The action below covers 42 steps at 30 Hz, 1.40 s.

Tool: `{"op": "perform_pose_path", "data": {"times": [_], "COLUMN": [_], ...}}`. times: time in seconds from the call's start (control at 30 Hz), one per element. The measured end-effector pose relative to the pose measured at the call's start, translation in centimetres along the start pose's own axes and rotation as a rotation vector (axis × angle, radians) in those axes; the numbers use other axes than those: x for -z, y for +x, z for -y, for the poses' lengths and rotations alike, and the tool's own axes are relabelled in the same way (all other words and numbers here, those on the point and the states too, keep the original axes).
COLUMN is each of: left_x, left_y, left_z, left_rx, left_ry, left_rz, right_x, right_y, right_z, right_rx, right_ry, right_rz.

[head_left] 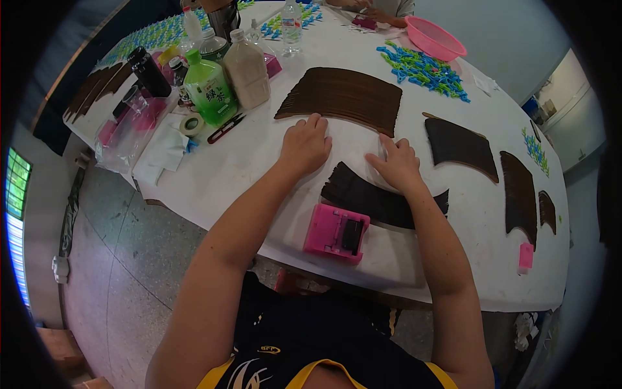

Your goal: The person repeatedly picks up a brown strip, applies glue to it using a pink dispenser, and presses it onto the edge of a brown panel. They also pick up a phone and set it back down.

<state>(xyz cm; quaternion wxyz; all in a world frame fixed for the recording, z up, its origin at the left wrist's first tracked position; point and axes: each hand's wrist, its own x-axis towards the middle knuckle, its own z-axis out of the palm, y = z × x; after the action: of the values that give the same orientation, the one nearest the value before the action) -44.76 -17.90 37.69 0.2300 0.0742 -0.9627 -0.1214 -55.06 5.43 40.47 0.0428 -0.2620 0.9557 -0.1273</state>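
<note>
Head view: left hand lies flat, fingertips touching the lower edge of the wide dark-brown fan of thin strips on the white table. The right hand rests open just below it, gripping nothing. A careless push could skew the aligned strips.

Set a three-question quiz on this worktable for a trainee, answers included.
1. True or false: the pink box lies by the front edge of the table, next to the near fan of dark strips.
2. The left hand touches the large fan of dark strips at its: A) far edge, B) near edge, C) right tip.
3. What colour is the basket on the far side?
Key: 1 true; 2 B; 3 pink.
</note>
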Motion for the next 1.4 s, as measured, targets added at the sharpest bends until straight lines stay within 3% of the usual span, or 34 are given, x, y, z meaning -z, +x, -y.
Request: {"op": "perform_pose_path", "data": {"times": [0.33,0.43,0.5,0.7,0.9,1.07,1.3,1.37,1.4], "left_x": [0.2,0.1,0.1,-0.1,0.2,2.9,8.8,10.4,11.0], "left_y": [-0.1,-0.2,-0.3,-0.3,-1.0,-4.5,-6.9,-6.8,-6.8], "left_z": [-0.1,0.2,0.3,0.5,1.2,0.6,-1.8,-4.9,-7.0], "left_rx": [0.021,0.008,-0.011,-0.024,-0.057,-0.047,-0.088,-0.305,-0.298], "left_ry": [-0.02,-0.052,-0.08,-0.125,-0.29,-0.432,-0.382,-0.341,-0.348], "left_rz": [-0.003,-0.041,-0.084,-0.148,-0.226,-0.172,-0.149,-0.179,-0.165], "right_x": [-0.1,0.6,1.7,5.2,2.3,2.3,3.9,5.5,6.3], "right_y": [-0.3,-1.7,-4.7,-14.8,-16.5,-17.0,-16.9,-16.2,-16.0], "right_z": [-0.7,-2.6,-3.6,-6.0,-8.2,-8.4,-7.5,-5.8,-4.7], "right_rx": [0.033,0.086,0.383,0.603,0.636,0.647,0.576,0.584,0.591], "right_ry": [-0.005,0.217,0.373,0.26,0.126,0.088,0.059,0.048,0.035], "right_rz": [-0.029,-0.02,-0.164,-0.151,-0.38,-0.425,-0.458,-0.432,-0.409]}}
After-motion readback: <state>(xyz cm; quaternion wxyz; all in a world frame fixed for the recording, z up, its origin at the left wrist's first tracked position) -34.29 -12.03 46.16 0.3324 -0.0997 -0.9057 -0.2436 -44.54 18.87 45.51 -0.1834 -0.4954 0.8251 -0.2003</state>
